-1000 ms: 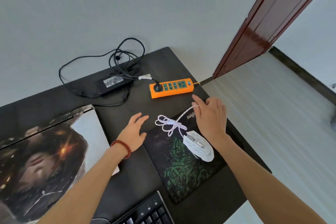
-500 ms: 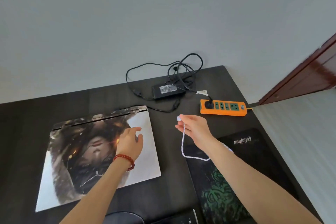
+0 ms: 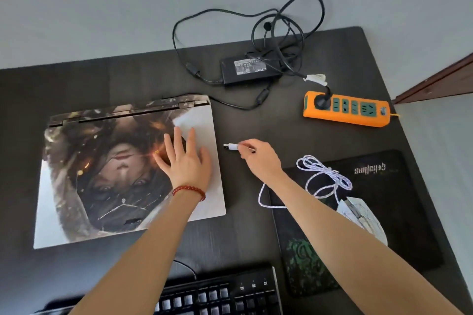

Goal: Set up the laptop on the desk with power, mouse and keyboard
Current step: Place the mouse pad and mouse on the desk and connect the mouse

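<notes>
A closed laptop (image 3: 102, 174) with a picture on its lid lies at the left of the dark desk. My left hand (image 3: 183, 161) rests flat on the lid's right part, fingers spread. My right hand (image 3: 258, 158) pinches the USB plug (image 3: 230, 146) of the white braided mouse cable (image 3: 322, 176), with the plug pointing at the laptop's right edge, a short gap away. The white mouse (image 3: 363, 217) sits on the black mouse pad (image 3: 399, 212), partly behind my right forearm. A black keyboard (image 3: 230, 294) lies at the near edge.
A black power brick (image 3: 248, 69) with tangled cables lies at the back of the desk (image 3: 256, 238). Its plug sits in an orange power strip (image 3: 348, 112) at the back right. A red-brown door edge (image 3: 440, 82) stands beyond the desk's right side.
The view has swung left onto the laptop. My right hand lifted the cable's plug off the mouse pad and carried it left toward the laptop. My left hand moved onto the lid.
</notes>
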The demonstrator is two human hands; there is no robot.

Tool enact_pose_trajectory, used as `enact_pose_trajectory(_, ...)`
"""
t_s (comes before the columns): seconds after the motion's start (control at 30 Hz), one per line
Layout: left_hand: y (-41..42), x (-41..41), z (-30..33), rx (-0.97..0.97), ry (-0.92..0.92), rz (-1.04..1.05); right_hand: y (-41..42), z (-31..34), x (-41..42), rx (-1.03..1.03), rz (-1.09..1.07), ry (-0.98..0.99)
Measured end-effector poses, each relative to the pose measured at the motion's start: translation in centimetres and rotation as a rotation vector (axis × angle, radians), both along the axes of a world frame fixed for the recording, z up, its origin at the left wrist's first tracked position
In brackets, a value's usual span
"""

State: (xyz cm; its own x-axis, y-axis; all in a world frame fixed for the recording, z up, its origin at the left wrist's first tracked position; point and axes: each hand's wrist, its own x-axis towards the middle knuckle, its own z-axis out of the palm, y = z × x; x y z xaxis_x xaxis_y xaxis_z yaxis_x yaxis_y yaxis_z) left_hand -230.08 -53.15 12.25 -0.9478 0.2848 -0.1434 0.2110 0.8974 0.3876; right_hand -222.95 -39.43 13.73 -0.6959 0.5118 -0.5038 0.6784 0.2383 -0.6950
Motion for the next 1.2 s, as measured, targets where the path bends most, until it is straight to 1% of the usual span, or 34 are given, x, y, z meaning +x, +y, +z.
enact_pose_trajectory(0.07, 0.3, 0.4, -0.8, -0.027, 0.030, 0.049, -0.4, -0.7, -0.1, 0.004, -0.035, 0.066)
enact_pose_trajectory(0.13, 0.5, 0.6, -1.4, -0.053, 0.080, 0.054, -0.4, -1.3, -0.4, 0.012, -0.053, 0.119)
enact_pose_trajectory(0.3, 0.9, 0.2, -1.9, -0.085, 0.166, 0.082, 0.6, -2.0, -1.6, 0.091, 0.043, 0.205)
enact_pose_trajectory(0.47, 0.9, 0.6, -2.4, -0.114, 0.196, 0.089, 0.3, -2.9, -2.2, 0.218, 0.106, 0.299)
enact_pose_trajectory(0.57, 1.1, 0.9, -2.5, -0.130, 0.197, 0.093, 0.2, -3.4, -2.4, 0.291, 0.118, 0.305)
enact_pose_trajectory(0.67, 1.3, 1.0, -2.6, -0.132, 0.199, 0.098, 0.6, -3.8, -2.4, 0.311, 0.156, 0.319)
enact_pose_trajectory(0.73, 1.3, 1.0, -2.7, -0.139, 0.203, 0.101, 0.8, -4.1, -2.2, 0.351, 0.214, 0.320)
enact_pose_trajectory(0.83, 1.1, 1.2, -2.9, -0.154, 0.204, 0.106, 0.9, -4.5, -2.1, 0.480, 0.327, 0.264)
enact_pose_trajectory(0.93, 1.2, 1.4, -2.9, -0.154, 0.201, 0.103, 0.9, -4.6, -2.0, 0.546, 0.406, 0.228)
enact_pose_trajectory(1.03, 1.3, 1.2, -2.9, -0.148, 0.206, 0.109, 1.1, -4.7, -1.8, 0.579, 0.440, 0.243)
enact_pose_trajectory(1.2, 1.4, 1.4, -2.8, -0.158, 0.201, 0.110, 1.6, -4.3, -2.7, 0.569, 0.419, 0.283)
